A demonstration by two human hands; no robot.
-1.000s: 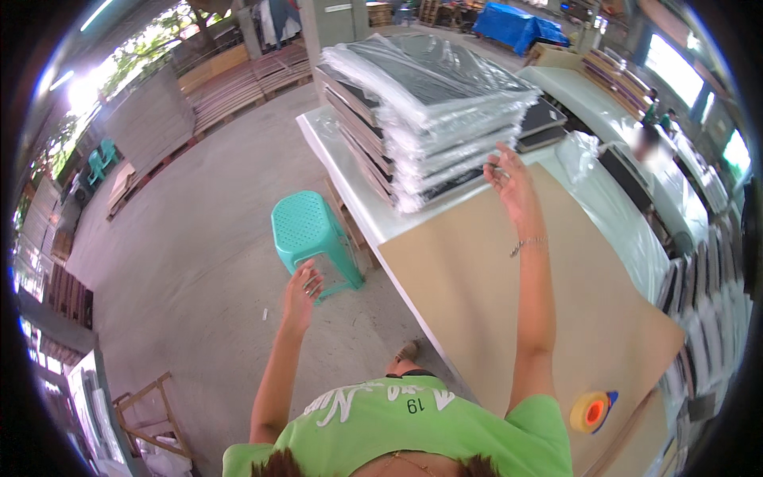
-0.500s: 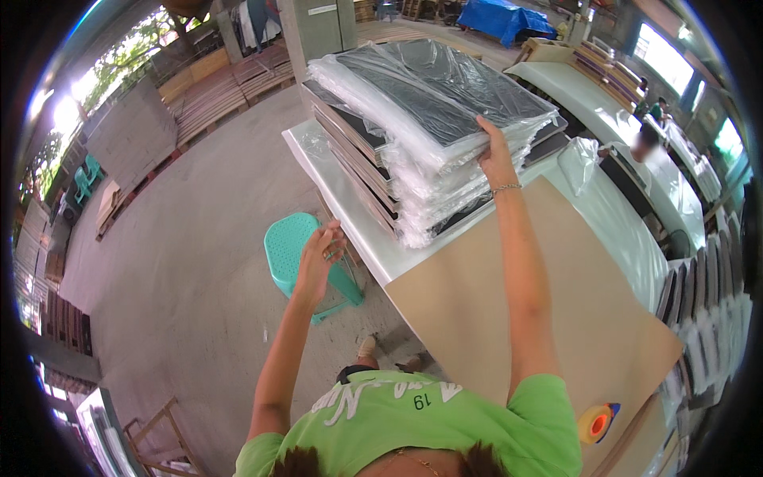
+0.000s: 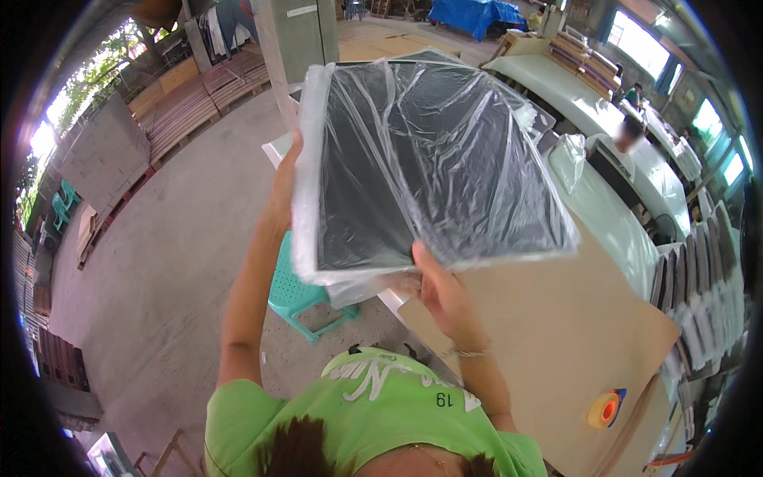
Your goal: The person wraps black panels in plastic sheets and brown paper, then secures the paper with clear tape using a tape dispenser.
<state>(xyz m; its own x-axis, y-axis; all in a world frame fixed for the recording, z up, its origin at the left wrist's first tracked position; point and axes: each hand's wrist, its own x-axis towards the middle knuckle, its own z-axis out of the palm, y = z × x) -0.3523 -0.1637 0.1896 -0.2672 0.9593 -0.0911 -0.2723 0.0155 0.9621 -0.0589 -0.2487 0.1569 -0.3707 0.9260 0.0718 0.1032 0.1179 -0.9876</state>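
The person holds a dark flat panel wrapped in clear plastic film (image 3: 429, 159) up in front of the chest, above the near left corner of the brown board tabletop (image 3: 556, 342). The left hand (image 3: 288, 171) clasps the panel's left edge, with its fingers hidden behind the wrap, and the right hand (image 3: 441, 290) pinches the near bottom edge, thumb on top of the film. The panel looks stiff and fairly light, since two hands keep it level without sag. The loose film is probably slippery and bunches at the edges, so a hold on the rigid rim through the wrap seems safer than on the slack plastic alone. Below it, to the left, a teal plastic stool (image 3: 298, 294) stands on the concrete floor. An orange and yellow tape roll (image 3: 606, 409) lies on the board at the near right.
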